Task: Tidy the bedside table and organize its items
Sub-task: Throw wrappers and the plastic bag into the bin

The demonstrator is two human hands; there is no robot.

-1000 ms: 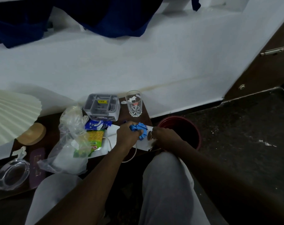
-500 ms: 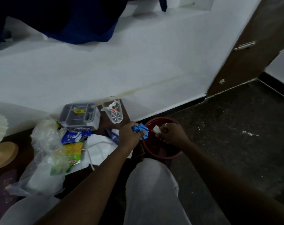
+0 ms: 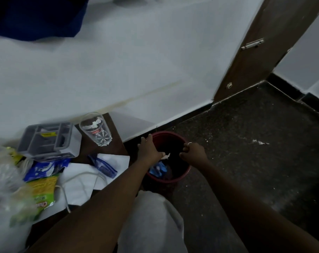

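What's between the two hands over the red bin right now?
Head view: a small white paper scrap beside the left hand, then only the dark inside of the round red plastic bin up to the right hand.

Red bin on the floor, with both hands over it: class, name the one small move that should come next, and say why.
Probably the left hand should reach for the blue packet on the white paper on the table. A crumpled blue wrapper lies in the red bin, a white scrap is above it, and that hand's fingers are spread: this drop looks done.
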